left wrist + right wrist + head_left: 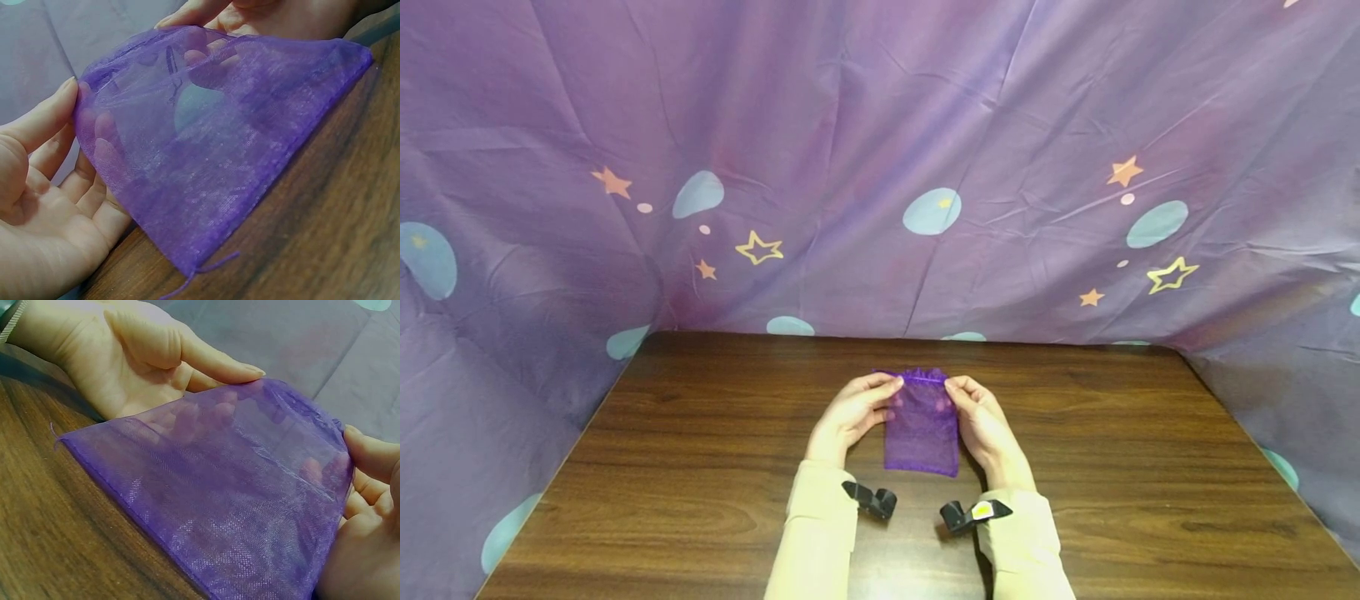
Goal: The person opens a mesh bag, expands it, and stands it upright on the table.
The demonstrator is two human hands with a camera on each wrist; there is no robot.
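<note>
A sheer purple mesh drawstring pouch (921,429) is stretched between both hands, its gathered top away from the person and its seamed bottom edge toward them. My left hand (850,412) pinches the upper left corner between thumb and fingers. At the opposite upper corner, my right hand (988,421) pinches the edge the same way. Fingertips show through the thin mesh (206,119) in the left wrist view. In the right wrist view the pouch (212,494) looks flat, with its bottom seam close over the wood and a loose thread at one corner.
A dark brown wooden table (715,467) lies under the hands. Behind it and at the sides hangs a purple cloth (820,150) printed with stars and blue ovals. Black camera mounts (872,500) sit at the cuffs of the pale sleeves (816,533).
</note>
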